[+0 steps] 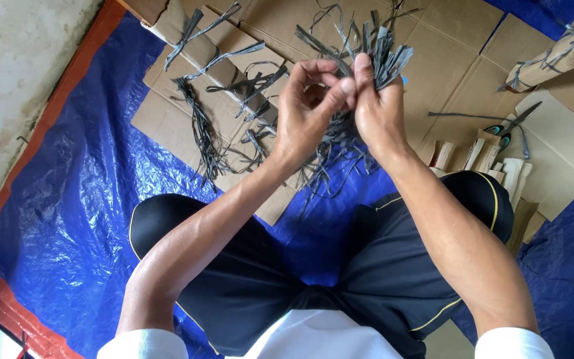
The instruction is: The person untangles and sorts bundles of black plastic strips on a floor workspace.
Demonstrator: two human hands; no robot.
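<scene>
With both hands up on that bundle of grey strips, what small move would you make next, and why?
Probably draw one strip free with the left hand, since its fingertips pinch at the bundle of grey strips that the right hand grips upright.

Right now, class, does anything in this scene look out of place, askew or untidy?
Yes. Loose grey strips lie scattered and tangled across the flattened cardboard instead of in the bundle of grey strips gripped by both the left hand and the right hand. Scissors lie open nearby.
</scene>
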